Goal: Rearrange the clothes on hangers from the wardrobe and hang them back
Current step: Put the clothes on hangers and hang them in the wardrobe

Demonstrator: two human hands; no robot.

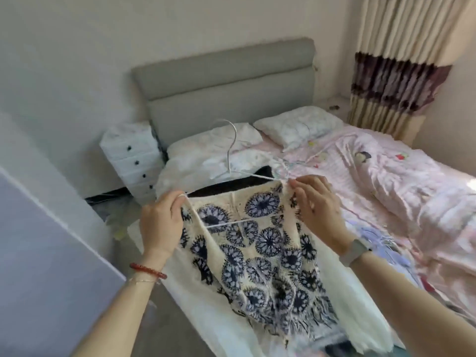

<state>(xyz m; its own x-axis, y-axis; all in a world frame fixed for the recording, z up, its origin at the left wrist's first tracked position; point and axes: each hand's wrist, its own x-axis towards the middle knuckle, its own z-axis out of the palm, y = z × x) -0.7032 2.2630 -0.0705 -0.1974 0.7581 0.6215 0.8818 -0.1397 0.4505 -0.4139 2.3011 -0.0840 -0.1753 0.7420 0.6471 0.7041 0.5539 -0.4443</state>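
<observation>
While both hands' fingers pinch its straps (left hand (161, 222), right hand (318, 207)), the patterned top (260, 243) hangs over the bed (386, 181).

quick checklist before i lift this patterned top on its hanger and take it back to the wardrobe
1. Left hand has the left end of the white hanger with the strap: ok, fingers pinched there.
2. Right hand has the right end: ok, fingertips closed at that corner.
3. Patterned top seated on both hanger shoulders: cannot tell, the hands cover both ends.
4. Hook free of bedding: ok, it stands up clear above the pillow.
5. Hem free to lift: cannot tell, the lower part lies draped over the bed edge and is blurred.
6. Wardrobe rail space: cannot tell, out of view.
</observation>
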